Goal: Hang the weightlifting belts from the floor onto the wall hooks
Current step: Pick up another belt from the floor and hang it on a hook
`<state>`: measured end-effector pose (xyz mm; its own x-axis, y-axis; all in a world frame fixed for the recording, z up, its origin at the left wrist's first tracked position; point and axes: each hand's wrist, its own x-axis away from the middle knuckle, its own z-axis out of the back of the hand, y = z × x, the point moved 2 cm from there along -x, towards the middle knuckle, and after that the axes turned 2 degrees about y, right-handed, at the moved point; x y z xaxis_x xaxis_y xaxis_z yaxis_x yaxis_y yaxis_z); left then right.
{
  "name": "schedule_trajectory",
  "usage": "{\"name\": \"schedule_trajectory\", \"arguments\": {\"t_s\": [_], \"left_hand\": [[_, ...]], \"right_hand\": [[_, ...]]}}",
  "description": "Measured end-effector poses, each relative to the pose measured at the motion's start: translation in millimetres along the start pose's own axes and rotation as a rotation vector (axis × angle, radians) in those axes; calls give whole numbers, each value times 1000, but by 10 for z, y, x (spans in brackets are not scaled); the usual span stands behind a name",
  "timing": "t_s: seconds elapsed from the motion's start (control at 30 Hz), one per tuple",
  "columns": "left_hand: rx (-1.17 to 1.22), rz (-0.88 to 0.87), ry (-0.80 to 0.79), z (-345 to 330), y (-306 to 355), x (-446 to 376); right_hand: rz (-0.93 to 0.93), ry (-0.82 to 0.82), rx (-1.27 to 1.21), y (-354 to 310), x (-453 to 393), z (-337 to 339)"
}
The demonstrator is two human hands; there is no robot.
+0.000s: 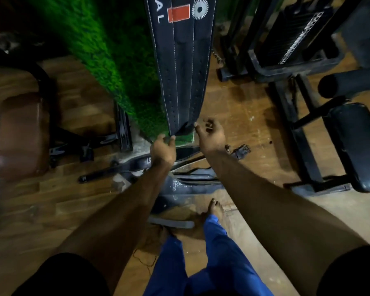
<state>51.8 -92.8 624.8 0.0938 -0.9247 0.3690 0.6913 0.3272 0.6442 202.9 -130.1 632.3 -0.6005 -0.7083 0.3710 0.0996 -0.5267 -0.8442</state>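
Head: hands [162, 149] at hanging belt [179, 71].

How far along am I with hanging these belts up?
One belt already hangs against the green wall. Your left hand pinches its bottom end; your right hand is beside it, fingers loosely curled. Several belts on the floor still need hanging.

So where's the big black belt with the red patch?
In the head view, the hanging belt hangs top centre against the green turf wall, its bottom end between the left hand and right hand.
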Motion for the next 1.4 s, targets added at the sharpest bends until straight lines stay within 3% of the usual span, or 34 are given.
{"name": "schedule_trajectory", "arguments": {"t_s": [0.07,0.3,0.47,0.67,0.83,1.07,1.4], "left_hand": [[-20,60,-30,46,-232,78],[-38,-21,-331,54,-1060,268],[77,24,-498,-70,-1457,524],[-18,-63,-520,-192,-1880,720],[9,37,-516,-371,-1964,749],[-88,46,-548,-1042,-2231,471],[-298,-47,-673,-2576,-3084,-169]], "right_hand": [[-124,15,-87,223,151,-62],[-342,-123,-63,892,731,-293],[-498,-152,-144,1176,1213,-344],[-619,-179,-207,1627,1480,-460],[-652,-207,-211,1835,1375,-500],[-700,-243,-249,2502,906,-580],[-891,-152,-292,4171,180,-1017]]}}
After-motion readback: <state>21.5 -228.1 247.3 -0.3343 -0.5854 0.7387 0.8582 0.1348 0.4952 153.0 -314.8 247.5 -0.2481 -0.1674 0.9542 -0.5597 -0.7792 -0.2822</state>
